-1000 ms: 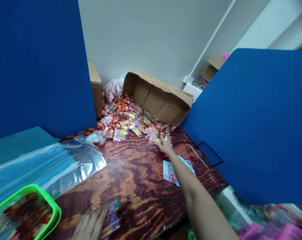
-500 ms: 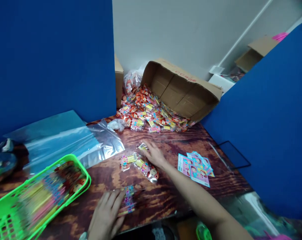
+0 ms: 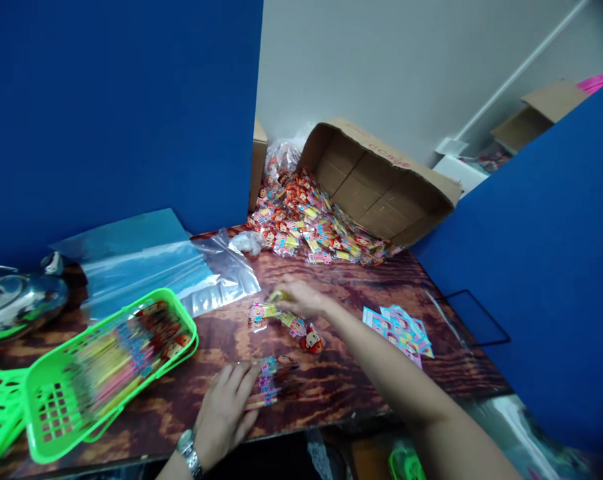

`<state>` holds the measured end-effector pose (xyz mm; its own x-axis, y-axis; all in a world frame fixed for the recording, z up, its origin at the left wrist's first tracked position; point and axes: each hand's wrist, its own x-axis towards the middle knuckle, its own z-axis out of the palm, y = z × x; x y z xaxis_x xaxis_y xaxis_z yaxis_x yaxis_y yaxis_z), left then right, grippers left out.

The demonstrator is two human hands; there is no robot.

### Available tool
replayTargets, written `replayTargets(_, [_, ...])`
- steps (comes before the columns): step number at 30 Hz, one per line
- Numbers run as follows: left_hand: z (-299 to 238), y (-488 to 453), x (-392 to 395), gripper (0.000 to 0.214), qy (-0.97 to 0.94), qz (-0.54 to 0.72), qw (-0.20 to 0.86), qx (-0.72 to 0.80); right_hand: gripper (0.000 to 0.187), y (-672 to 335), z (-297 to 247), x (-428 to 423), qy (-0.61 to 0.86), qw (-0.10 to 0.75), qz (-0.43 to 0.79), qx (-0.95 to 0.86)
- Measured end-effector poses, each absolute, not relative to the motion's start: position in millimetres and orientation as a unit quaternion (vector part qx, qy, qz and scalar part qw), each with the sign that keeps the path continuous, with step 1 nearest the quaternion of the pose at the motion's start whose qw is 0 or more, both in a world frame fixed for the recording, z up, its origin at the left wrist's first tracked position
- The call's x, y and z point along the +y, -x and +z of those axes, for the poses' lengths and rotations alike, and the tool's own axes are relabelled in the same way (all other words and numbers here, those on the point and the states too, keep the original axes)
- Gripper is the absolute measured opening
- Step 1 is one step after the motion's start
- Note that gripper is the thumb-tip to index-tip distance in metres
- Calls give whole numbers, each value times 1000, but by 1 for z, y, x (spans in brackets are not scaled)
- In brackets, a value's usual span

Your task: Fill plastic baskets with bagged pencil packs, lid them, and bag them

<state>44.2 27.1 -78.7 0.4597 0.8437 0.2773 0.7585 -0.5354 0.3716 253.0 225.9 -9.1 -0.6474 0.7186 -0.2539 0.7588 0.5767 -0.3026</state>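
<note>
My left hand (image 3: 226, 403), with a metal-banded watch at the wrist, is closed over the left end of a small stack of printed packets (image 3: 267, 383) near the table's front edge. Further back, my right hand (image 3: 301, 297) pinches the yellow end of a packet (image 3: 279, 295); the rest of that packet is hidden or blurred. Just below it lie a loose pink-and-yellow packet (image 3: 258, 316) and another packet (image 3: 301, 328) with a red-haired cartoon head. These are clear-wrapped; their contents are too blurred to name.
A green basket (image 3: 46, 447) of similar packets stands at left, before clear plastic bags (image 3: 146, 267) and a shiny kettle-like metal object (image 3: 24, 300). A tipped cardboard box (image 3: 376, 180) spills a packet heap (image 3: 301, 220). Printed cards (image 3: 401, 330) lie right. Blue partitions (image 3: 121, 113) flank the table.
The view has shifted left, bringing more of the basket and the metal object in. My right hand has lifted the yellow packet end slightly; my left hand stays on the stack.
</note>
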Motion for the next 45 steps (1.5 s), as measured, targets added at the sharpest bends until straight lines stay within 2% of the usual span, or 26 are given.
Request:
replayTargets(3, [-81,-44,26,51,-846,217,104,477,27,-233,-15,213,-348,87,-183,915])
replayTargets(8, [-83,-45,24,53,-845,206,111,481,28,-218,-19,200,-430,71,-151,887])
replayTargets(11, [-82,-45,24,54,-843,198,117,487,31,-216,-13,195,-452,67,-182,871])
replayTargets(16, [-78,-46,24,57,-837,190,140,493,20,-219,-4,185,-385,104,-249,883])
replayTargets(25, [-76,-48,23,60,-833,190,159,495,14,-216,14,203,-332,198,-131,913])
replayTargets(28, [-75,-48,23,60,-832,184,162,497,16,-207,12,201,-235,190,-110,947])
replayTargets(32, [-73,-48,23,58,-830,177,167,502,20,-194,-7,200,25,151,-38,987])
replayTargets(37, [-74,-49,22,59,-828,173,168,506,21,-184,-24,207,117,137,18,983])
replayTargets(40, [-76,-49,22,61,-828,181,157,507,20,-183,-9,209,40,125,26,991])
replayTargets(43, [-79,-48,22,60,-832,190,144,501,20,-198,12,208,-197,124,-20,972])
replayTargets(45, [-80,-48,22,59,-835,195,136,497,23,-217,19,205,-345,123,-106,924])
